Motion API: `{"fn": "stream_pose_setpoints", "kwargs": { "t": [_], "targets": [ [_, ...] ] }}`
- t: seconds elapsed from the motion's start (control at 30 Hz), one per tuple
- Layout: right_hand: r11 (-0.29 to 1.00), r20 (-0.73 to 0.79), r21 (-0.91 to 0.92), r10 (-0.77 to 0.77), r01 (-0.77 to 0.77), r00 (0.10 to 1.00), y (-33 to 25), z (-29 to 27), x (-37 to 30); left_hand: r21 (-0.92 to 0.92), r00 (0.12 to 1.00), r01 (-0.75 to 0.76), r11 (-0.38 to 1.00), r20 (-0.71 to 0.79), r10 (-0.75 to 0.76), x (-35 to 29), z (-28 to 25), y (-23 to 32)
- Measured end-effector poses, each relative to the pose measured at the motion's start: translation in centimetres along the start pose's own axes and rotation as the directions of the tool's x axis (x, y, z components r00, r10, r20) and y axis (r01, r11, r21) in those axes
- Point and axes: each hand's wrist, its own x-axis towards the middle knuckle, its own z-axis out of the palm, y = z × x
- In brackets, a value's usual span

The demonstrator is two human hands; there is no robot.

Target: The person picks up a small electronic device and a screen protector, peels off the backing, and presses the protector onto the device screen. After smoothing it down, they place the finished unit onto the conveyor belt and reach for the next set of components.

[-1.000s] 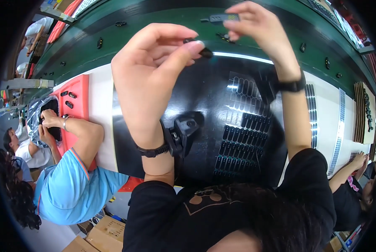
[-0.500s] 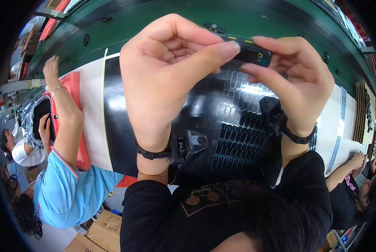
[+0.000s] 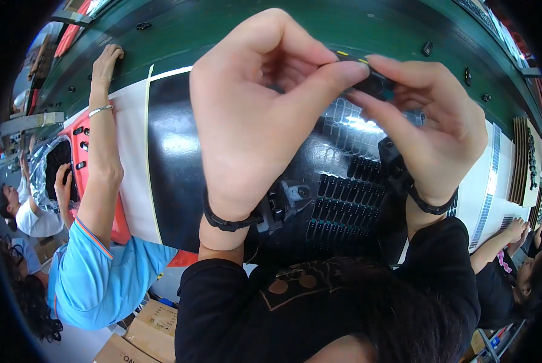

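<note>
My left hand (image 3: 253, 115) and my right hand (image 3: 434, 115) come together over the far part of the work surface. Between them they pinch a small, dark, elongated part (image 3: 377, 85) with yellow marks along its far edge. The left thumb and forefinger hold its left end and hide much of it. The right thumb and fingers grip the other end. Below the hands lies a sheet of black oval stickers (image 3: 346, 202) in rows. Its farther portion (image 3: 349, 124) is clear, showing only oval outlines.
Beyond the hands runs a green conveyor belt (image 3: 180, 45) carrying small black parts (image 3: 427, 48). A shiny black mat (image 3: 174, 157) covers the table. At left, a co-worker's arm (image 3: 104, 145) reaches over a red tray (image 3: 118, 212) to the belt. Brown boards (image 3: 518, 163) stand at right.
My left hand has shifted right, toward the right hand, and the held part has tilted so less of its face shows. The co-worker's hand has reached farther over the belt. Parts there have changed position.
</note>
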Motion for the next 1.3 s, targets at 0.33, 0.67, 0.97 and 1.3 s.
{"fn": "stream_pose_setpoints", "kwargs": {
  "t": [0.33, 0.67, 0.97, 1.3],
  "targets": [
    [0.947, 0.06, 0.274, 0.158, -0.168, 0.986, -0.3, -1.0, 0.3, -0.125, 0.911, 0.261, 0.957, 0.361, -0.201, 1.6, -0.9, -1.7],
    [0.806, 0.232, 0.497, 0.233, -0.321, 0.944, 3.1, 0.7, 1.8, 0.157, 0.955, 0.017, 0.987, 0.289, -0.063, 1.7, -1.5, -3.0],
    [0.864, 0.188, 0.448, 0.162, -0.231, 0.969, 1.9, 1.4, 1.4, -0.013, 0.892, 0.089, 0.996, 0.447, -0.074, 2.0, -3.0, -3.1],
    [0.85, 0.174, 0.445, 0.227, -0.282, 0.958, 0.6, -0.1, 1.8, -0.128, 0.881, 0.163, 0.978, 0.466, -0.085, 1.8, -2.6, -2.0]
  ]
}}
